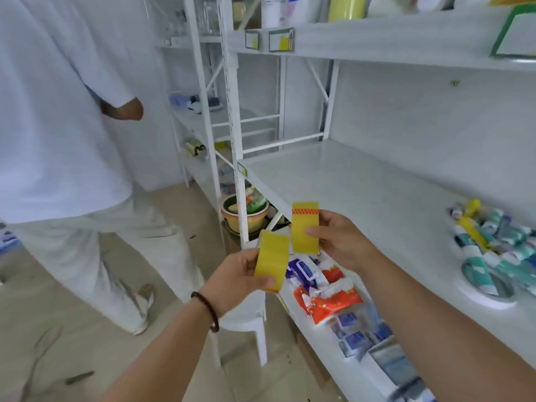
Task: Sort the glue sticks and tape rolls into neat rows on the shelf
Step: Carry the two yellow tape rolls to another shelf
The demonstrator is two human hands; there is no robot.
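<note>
My left hand [235,278] grips a yellow tape roll [272,261] edge-on, in front of the white shelf [362,181]. My right hand [338,240] holds a second yellow tape roll [305,227], this one with an orange patterned band near its top. Both rolls hang in the air side by side, just off the shelf's front edge. At the shelf's right end lies a heap of glue sticks [490,242] in teal, white and yellow, partly spilling over a white dish [487,297].
A person in white clothes [58,140] stands close on the left. Red and blue packets [324,291] lie on the lower shelf under my hands. A white plastic stool [246,323] stands on the floor, and a pot [246,216] sits low by the shelf post.
</note>
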